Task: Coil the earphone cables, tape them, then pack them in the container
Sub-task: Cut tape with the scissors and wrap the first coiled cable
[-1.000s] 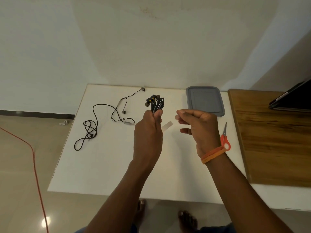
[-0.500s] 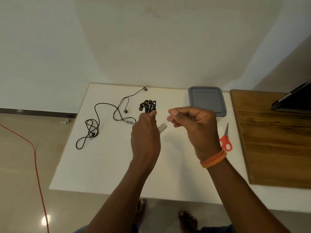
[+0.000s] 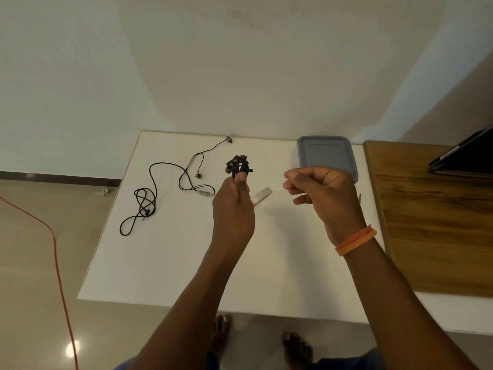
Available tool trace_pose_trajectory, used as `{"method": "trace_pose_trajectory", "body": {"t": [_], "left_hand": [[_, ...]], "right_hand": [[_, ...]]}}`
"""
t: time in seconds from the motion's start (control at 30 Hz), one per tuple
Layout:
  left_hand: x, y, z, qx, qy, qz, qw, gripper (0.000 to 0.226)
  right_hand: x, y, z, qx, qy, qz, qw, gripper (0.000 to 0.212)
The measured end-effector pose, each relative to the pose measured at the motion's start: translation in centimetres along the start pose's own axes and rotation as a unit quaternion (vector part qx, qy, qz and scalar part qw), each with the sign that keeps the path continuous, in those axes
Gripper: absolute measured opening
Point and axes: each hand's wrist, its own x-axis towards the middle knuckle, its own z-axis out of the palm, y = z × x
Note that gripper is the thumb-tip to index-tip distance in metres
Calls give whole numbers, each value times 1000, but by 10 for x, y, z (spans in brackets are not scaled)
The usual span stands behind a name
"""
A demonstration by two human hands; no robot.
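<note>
My left hand (image 3: 234, 206) is raised over the white table (image 3: 165, 263) and grips a coiled black earphone bundle (image 3: 238, 164), whose buds stick out above my thumb. A short strip of pale tape (image 3: 262, 194) runs from that hand toward my right hand (image 3: 324, 193). The right hand's thumb and forefinger are pinched at the strip's clear far end. A second black earphone (image 3: 160, 188) lies uncoiled on the table's left part. The container, closed under its grey lid (image 3: 326, 156), stands at the far edge behind my right hand.
A wooden board (image 3: 437, 222) covers the table's right side, with a dark flat device (image 3: 466, 156) at its far corner. Only a scissor tip (image 3: 359, 196) shows past my right wrist. An orange cable (image 3: 57, 252) runs over the floor at left. My bare feet are below the near edge.
My right hand has moved right, away from the left hand, and the tape strip now stretches between them. The left hand still holds the bundle in about the same place.
</note>
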Motion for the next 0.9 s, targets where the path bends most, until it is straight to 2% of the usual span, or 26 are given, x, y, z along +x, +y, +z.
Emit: {"method": "trace_pose_trajectory", "body": {"t": [0.17, 0.3, 0.37, 0.47, 0.53, 0.63, 0.77, 0.9], "left_hand": [[0, -3, -1, -26, 1, 2, 1000, 44], [-2, 1, 0, -113, -35, -41, 992, 43], [-2, 7, 0, -167, -62, -84, 980, 42], [1, 15, -3, -264, -107, -191, 939, 40], [1, 17, -5, -292, -105, -209, 928, 30], [0, 14, -5, -248, -76, -155, 953, 25], [-6, 15, -3, -134, -33, -55, 989, 26], [-9, 19, -5, -84, 15, 7, 996, 15]], "right_hand": [[1, -1, -1, 21, -2, 8, 1000, 8], [2, 0, -3, 31, -10, 19, 999, 9], [3, 1, -3, 25, -15, 23, 999, 9], [4, 1, -4, 21, -11, 27, 999, 12], [4, 1, -5, 13, -22, 37, 999, 16], [4, -2, -1, 16, -43, 65, 997, 31], [-1, -6, 8, -2, -96, 91, 991, 74], [-8, -9, 19, -9, -120, 93, 988, 82]]}}
